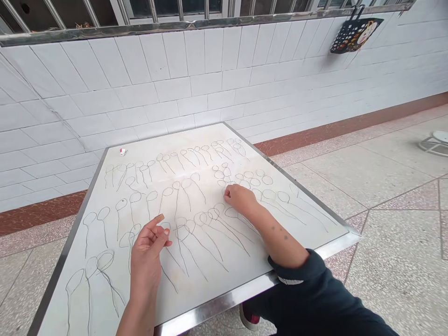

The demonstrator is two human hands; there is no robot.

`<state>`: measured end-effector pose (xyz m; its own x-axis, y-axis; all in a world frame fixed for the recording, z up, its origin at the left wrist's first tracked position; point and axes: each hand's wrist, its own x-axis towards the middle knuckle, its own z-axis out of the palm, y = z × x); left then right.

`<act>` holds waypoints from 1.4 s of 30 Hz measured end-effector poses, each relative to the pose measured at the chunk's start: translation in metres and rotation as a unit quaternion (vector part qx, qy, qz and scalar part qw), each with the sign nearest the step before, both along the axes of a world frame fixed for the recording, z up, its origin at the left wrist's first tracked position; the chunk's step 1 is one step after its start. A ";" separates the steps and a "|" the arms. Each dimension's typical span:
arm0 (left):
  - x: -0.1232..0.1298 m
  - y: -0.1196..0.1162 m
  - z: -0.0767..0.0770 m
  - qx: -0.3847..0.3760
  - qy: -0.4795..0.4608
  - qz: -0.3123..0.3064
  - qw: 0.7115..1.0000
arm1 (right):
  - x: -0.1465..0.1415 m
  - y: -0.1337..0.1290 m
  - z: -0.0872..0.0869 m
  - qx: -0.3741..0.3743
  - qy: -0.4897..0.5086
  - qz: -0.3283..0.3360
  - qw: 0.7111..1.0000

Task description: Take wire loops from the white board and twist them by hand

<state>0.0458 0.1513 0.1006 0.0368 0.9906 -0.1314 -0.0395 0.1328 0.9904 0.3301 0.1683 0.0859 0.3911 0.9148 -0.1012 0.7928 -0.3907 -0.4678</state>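
Note:
Several thin wire loops with long tails lie in rows on a white table (196, 303) with a metal edge. My left hand (152, 240) is over the near left part of the table, its fingers curled and thumb close to the index finger; what it holds, if anything, is too small to name. My right hand (240, 198) is closed, fingers pressed together, near a cluster of small wire rings (248, 175) right of the middle. Whatever lies between its fingertips is hidden. A looped wire (103, 213) lies at the table's left side.
A small white and red item (123, 151) sits at the table's far left corner. Behind the table stands a white tiled wall (203, 93) with window bars above. A patterned bag (355, 35) hangs at the upper right, and a round stool (436, 142) stands at the right edge.

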 end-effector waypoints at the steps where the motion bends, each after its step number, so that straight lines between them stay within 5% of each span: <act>1: 0.000 0.000 0.000 0.001 -0.002 0.000 1.000 | -0.001 -0.002 0.004 0.011 0.002 0.001 1.000; 6: 0.002 -0.002 0.000 0.010 -0.018 -0.008 1.000 | -0.016 -0.020 0.034 0.089 0.128 0.037 0.987; 12: 0.013 -0.012 0.001 -0.006 -0.076 -0.015 0.997 | -0.058 -0.038 0.047 0.112 0.471 0.122 0.866; 17: 0.020 -0.016 0.003 -0.024 -0.183 -0.030 0.982 | -0.094 -0.044 0.031 0.078 0.577 0.163 0.796; 28: 0.017 -0.015 0.006 -0.004 -0.214 0.049 0.976 | -0.114 -0.045 0.026 0.043 0.615 0.159 0.771; 35: 0.016 -0.019 0.007 0.031 -0.170 0.036 0.984 | -0.115 -0.047 0.024 0.099 0.517 0.188 0.829; 42: 0.018 -0.020 0.009 0.017 -0.174 0.020 0.984 | -0.115 -0.047 0.022 0.093 0.549 0.174 0.812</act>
<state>0.0636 0.1317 0.1100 0.0348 0.9957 -0.0854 -0.3811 0.0922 0.9199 0.2150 0.1216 0.1083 -0.1270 0.9900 -0.0620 -0.0958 -0.0744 -0.9926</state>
